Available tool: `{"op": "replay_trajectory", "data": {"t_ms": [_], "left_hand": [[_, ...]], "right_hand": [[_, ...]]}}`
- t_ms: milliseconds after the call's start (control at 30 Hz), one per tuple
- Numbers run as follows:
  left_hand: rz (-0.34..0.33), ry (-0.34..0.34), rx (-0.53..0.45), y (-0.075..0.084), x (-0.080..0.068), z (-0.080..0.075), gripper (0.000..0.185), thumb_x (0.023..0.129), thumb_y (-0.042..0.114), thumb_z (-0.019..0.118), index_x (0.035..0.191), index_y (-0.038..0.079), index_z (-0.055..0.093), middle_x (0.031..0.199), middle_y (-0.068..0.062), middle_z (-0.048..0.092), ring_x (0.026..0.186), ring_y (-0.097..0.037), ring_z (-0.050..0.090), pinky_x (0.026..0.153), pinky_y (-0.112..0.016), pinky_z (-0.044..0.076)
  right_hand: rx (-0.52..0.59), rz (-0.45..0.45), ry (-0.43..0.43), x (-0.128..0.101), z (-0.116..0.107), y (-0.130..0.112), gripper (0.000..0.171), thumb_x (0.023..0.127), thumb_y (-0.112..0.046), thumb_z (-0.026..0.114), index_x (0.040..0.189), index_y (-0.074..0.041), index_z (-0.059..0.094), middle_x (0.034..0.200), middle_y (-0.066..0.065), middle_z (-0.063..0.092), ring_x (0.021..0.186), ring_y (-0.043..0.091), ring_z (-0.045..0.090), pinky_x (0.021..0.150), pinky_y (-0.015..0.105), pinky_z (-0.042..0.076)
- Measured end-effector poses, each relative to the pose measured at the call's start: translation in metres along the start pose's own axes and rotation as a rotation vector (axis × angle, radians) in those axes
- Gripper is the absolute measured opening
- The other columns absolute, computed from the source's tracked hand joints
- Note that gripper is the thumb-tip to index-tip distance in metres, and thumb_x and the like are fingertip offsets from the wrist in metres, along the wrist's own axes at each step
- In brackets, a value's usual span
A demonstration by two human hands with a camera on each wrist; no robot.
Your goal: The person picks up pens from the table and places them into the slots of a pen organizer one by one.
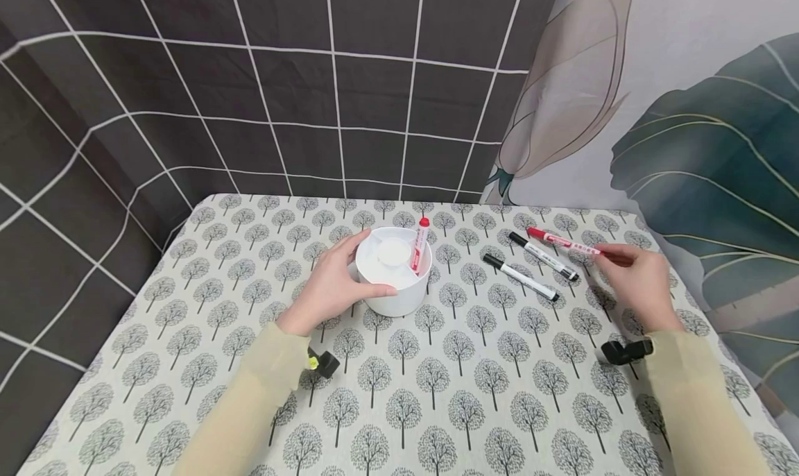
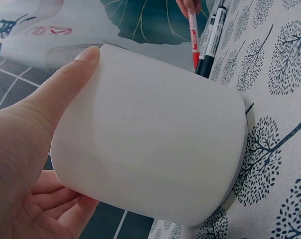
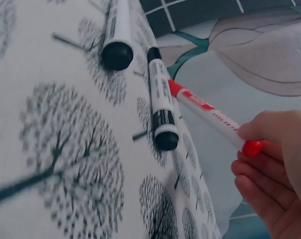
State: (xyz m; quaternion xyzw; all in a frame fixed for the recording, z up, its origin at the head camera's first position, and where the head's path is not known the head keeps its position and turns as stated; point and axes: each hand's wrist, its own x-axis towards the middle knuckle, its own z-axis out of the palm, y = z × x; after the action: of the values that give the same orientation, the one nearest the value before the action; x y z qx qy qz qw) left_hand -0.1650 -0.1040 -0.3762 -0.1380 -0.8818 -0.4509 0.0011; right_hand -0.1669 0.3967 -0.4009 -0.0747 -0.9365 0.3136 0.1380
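From the head view, the left hand (image 1: pixel 327 285) wraps the side of the white pen holder (image 1: pixel 392 271), thumb along its front wall and fingers round the far side, steadying it on the table (image 1: pixel 437 393). One red marker (image 1: pixel 420 245) already stands in a compartment. The right hand (image 1: pixel 637 282) pinches the tail of a second red marker (image 1: pixel 562 241), which lies just beyond its fingertips; two black markers (image 1: pixel 542 255) (image 1: pixel 519 277) lie beside it, toward the holder.

In the left wrist view, the thumb (image 2: pixel 65 84) presses flat on the holder's wall (image 2: pixel 155 144). I judge that a firm brace here keeps the cup from tipping.

The right wrist view shows fingers (image 3: pixel 269 142) closed on the red marker's (image 3: pixel 205 112) end cap, its front end crossing close to a black marker (image 3: pixel 160 109). A lift straight up, clear of that neighbour, then a regrip nearer the middle, would probably give better control.
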Motion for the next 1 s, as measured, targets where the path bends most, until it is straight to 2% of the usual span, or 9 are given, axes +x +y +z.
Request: {"op": "replay_trajectory", "data": {"t_ms": [167, 233, 333, 400, 467, 533, 567, 733, 1000], "left_hand": [[-0.001, 0.002, 0.0, 0.0, 0.0, 0.0, 0.115, 0.063, 0.052, 0.095, 0.156, 0.012, 0.04, 0.154, -0.011, 0.045, 0.136, -0.034, 0.047, 0.112, -0.054, 0.038], [0.0, 0.002, 0.0, 0.0, 0.0, 0.0, 0.115, 0.063, 0.052, 0.095, 0.156, 0.012, 0.04, 0.154, -0.011, 0.045, 0.136, -0.034, 0.047, 0.112, -0.054, 0.038], [0.001, 0.003, 0.003, -0.001, 0.0, 0.0, 0.116, 0.063, 0.053, 0.095, 0.156, 0.011, 0.04, 0.154, -0.01, 0.045, 0.137, -0.034, 0.045, 0.112, -0.055, 0.037], [-0.001, 0.002, 0.005, -0.001, 0.0, 0.0, 0.116, 0.063, 0.054, 0.095, 0.156, 0.012, 0.04, 0.154, -0.01, 0.045, 0.138, -0.033, 0.044, 0.112, -0.056, 0.037], [-0.002, 0.001, 0.006, -0.001, 0.0, 0.0, 0.117, 0.063, 0.055, 0.095, 0.157, 0.012, 0.04, 0.155, -0.01, 0.045, 0.138, -0.033, 0.044, 0.112, -0.056, 0.036], [-0.002, -0.001, 0.006, -0.002, 0.0, 0.0, 0.117, 0.063, 0.055, 0.094, 0.157, 0.012, 0.04, 0.154, -0.01, 0.045, 0.137, -0.033, 0.045, 0.112, -0.056, 0.037], [-0.003, 0.0, 0.007, -0.002, 0.001, 0.0, 0.117, 0.063, 0.056, 0.094, 0.157, 0.013, 0.04, 0.154, -0.01, 0.045, 0.137, -0.033, 0.045, 0.112, -0.056, 0.037], [-0.001, 0.0, 0.012, -0.002, 0.001, 0.0, 0.117, 0.062, 0.056, 0.094, 0.157, 0.013, 0.04, 0.154, -0.01, 0.045, 0.136, -0.034, 0.046, 0.111, -0.056, 0.038], [-0.023, -0.005, -0.006, -0.002, 0.001, 0.0, 0.118, 0.062, 0.055, 0.095, 0.157, 0.014, 0.038, 0.155, -0.011, 0.043, 0.132, -0.035, 0.051, 0.109, -0.051, 0.042]], "right_hand": [[0.054, 0.035, 0.089, 0.003, 0.001, -0.009, 0.042, 0.095, -0.04, 0.071, 0.12, -0.007, 0.076, 0.09, -0.013, 0.075, 0.07, -0.017, 0.054, 0.088, 0.027, 0.036], [0.074, 0.037, 0.113, 0.005, 0.002, -0.013, 0.041, 0.094, -0.04, 0.071, 0.119, -0.008, 0.077, 0.082, -0.03, 0.067, 0.071, -0.019, 0.053, 0.096, 0.028, 0.033], [0.108, 0.041, 0.132, 0.006, 0.003, -0.02, 0.04, 0.094, -0.039, 0.072, 0.118, -0.007, 0.076, 0.075, -0.043, 0.055, 0.072, -0.019, 0.054, 0.106, 0.027, 0.026], [0.126, 0.041, 0.142, 0.006, 0.002, -0.026, 0.04, 0.094, -0.038, 0.073, 0.118, -0.007, 0.077, 0.074, -0.043, 0.054, 0.073, -0.018, 0.055, 0.1, 0.018, 0.032], [0.156, 0.044, 0.153, 0.005, 0.002, -0.032, 0.038, 0.093, -0.037, 0.075, 0.118, -0.008, 0.077, 0.076, -0.04, 0.057, 0.072, -0.017, 0.059, 0.08, 0.008, 0.043], [0.187, 0.043, 0.157, 0.005, 0.0, -0.039, 0.037, 0.091, -0.034, 0.077, 0.118, -0.008, 0.077, 0.078, -0.038, 0.06, 0.073, -0.015, 0.062, 0.061, 0.008, 0.047], [0.199, 0.044, 0.151, 0.004, 0.0, -0.043, 0.037, 0.091, -0.034, 0.077, 0.118, -0.008, 0.077, 0.08, -0.037, 0.061, 0.074, -0.014, 0.062, 0.06, 0.007, 0.048], [0.28, 0.051, 0.133, 0.0, -0.002, -0.061, 0.038, 0.089, -0.029, 0.08, 0.119, -0.007, 0.076, 0.088, -0.03, 0.066, 0.08, -0.011, 0.065, 0.066, 0.006, 0.051], [0.386, -0.032, 0.158, -0.006, -0.001, -0.095, 0.031, 0.088, -0.017, 0.082, 0.116, -0.005, 0.077, 0.099, -0.018, 0.072, 0.085, -0.005, 0.069, 0.075, 0.009, 0.053]]}}
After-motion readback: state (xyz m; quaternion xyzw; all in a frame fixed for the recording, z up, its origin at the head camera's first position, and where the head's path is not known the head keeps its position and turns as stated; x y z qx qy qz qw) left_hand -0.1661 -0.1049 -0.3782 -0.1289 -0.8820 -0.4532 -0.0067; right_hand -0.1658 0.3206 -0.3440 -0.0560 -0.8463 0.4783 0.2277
